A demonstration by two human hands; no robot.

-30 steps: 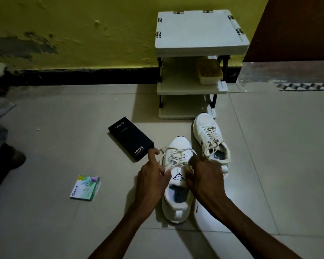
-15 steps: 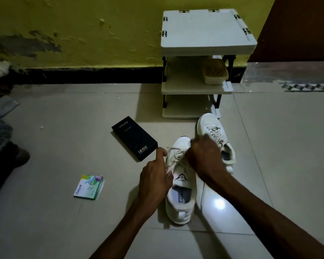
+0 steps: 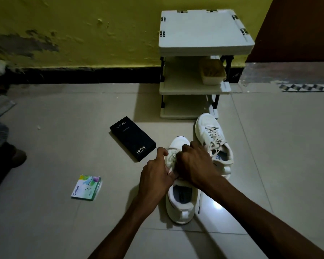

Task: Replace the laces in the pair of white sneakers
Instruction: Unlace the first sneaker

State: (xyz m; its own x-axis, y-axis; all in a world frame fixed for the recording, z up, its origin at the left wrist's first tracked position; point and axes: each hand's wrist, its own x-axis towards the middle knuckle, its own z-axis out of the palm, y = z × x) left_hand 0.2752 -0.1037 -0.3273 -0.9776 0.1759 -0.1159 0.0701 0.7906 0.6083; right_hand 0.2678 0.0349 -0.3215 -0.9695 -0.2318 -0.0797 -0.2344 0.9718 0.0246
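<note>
Near sneaker [image 3: 181,202] on floor [image 3: 269,165], toe at 12 o'clock, heel toward person. Left hand [image 3: 155,174] pinches lace [image 3: 171,157] at eyelets. Right hand [image 3: 195,163] clenched on same lace, knuckles now touching left hand; tongue logo, seen half second ago, now covered. Second sneaker [image 3: 211,139] just beside at 1 o'clock, laced. Black box [image 3: 132,138], closed, at 10 o'clock. Odonil packet [image 3: 86,187] at 9. Rack [image 3: 204,30] at 12; tub [image 3: 212,74] on middle shelf, brownish contents unclear.

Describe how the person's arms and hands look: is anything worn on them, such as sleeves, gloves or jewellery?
The left hand and right hand are bare, without gloves; no rings show in the dim light. The left forearm and right forearm are bare to the picture's edge: no sleeves, watch or bracelet in view.
</note>
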